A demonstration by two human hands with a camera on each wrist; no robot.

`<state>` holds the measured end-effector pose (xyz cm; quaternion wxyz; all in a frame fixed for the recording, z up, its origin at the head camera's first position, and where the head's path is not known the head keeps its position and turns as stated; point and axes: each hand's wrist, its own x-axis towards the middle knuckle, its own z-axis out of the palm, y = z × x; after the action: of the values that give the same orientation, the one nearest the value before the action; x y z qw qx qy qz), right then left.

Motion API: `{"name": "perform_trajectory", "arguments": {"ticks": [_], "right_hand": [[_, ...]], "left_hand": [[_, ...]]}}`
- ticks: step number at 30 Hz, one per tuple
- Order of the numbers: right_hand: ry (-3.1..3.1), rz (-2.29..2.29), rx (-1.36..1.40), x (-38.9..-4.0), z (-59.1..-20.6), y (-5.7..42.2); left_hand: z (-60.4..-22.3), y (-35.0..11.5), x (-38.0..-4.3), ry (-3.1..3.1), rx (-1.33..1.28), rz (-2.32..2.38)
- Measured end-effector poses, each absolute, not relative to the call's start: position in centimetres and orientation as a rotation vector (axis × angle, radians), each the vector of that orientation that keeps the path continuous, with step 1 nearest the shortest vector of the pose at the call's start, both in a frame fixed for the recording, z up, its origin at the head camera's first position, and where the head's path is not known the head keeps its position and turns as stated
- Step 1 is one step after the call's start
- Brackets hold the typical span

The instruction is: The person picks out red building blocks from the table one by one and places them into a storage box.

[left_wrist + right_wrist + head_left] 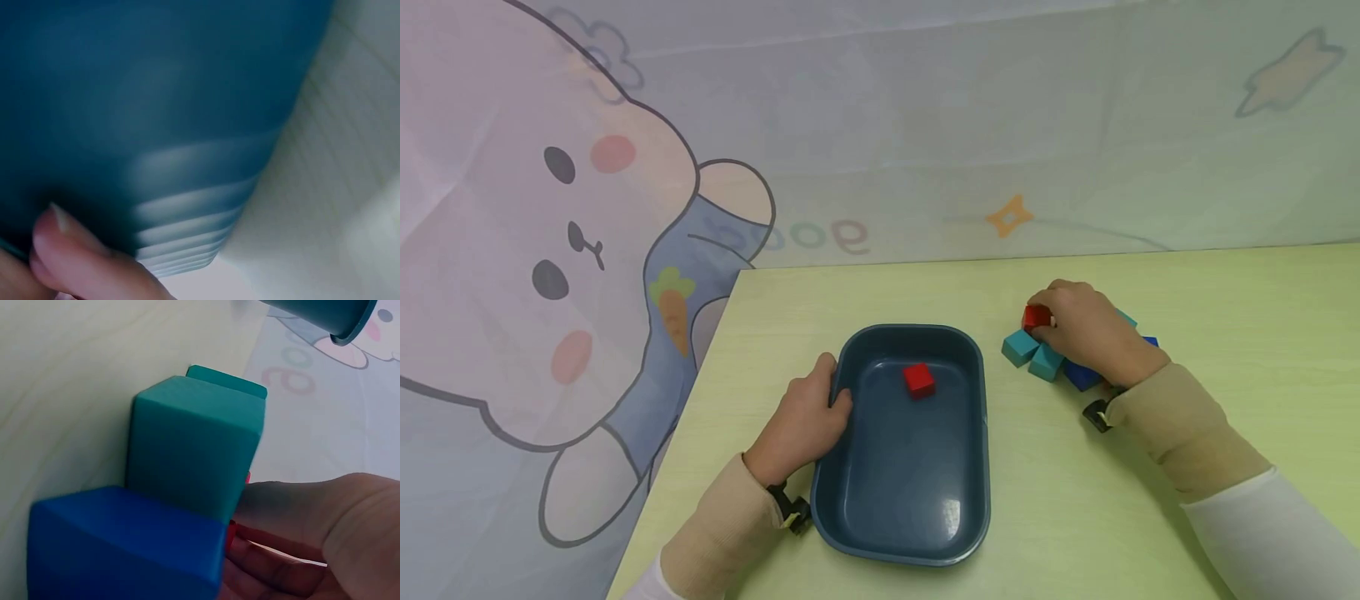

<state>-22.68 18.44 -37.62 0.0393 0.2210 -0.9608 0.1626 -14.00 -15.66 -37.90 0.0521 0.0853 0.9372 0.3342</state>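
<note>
My left hand (802, 423) grips the left wall of a dark blue tray (983, 433), thumb over the rim and fingers outside. Inside the tray, toward its far end, lies a red block (919, 381). To the right, my right hand (1093, 329) pinches another red block (1037, 317) between thumb and fingers. Two teal blocks (1020, 347) sit just in front of it, and a blue block (1082, 376) lies under the wrist side. In the right wrist view a teal block (194, 450) and a blue block (125, 544) hide most of the held red one.
More teal (1126, 317) and blue (1150, 341) blocks peek out behind the right hand. Everything stands on a pale wooden table (1045, 517). A printed cloth (910, 125) with a cartoon animal hangs along the table's back and left edges.
</note>
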Motion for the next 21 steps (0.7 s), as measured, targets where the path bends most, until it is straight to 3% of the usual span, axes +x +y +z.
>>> {"name": "perform_trajectory", "arguments": {"ticks": [8, 21], "right_hand": [[-2.959, 0.543, 0.608, -22.2, -36.8, 18.4], [-2.782, 0.555, 0.740, -19.7, -34.0, 16.7]], "left_hand": [[-37.9, -15.7, -14.0, 2.844, 0.263, 1.021], [-38.0, -15.7, -14.0, 2.851, 0.275, 1.016]]}}
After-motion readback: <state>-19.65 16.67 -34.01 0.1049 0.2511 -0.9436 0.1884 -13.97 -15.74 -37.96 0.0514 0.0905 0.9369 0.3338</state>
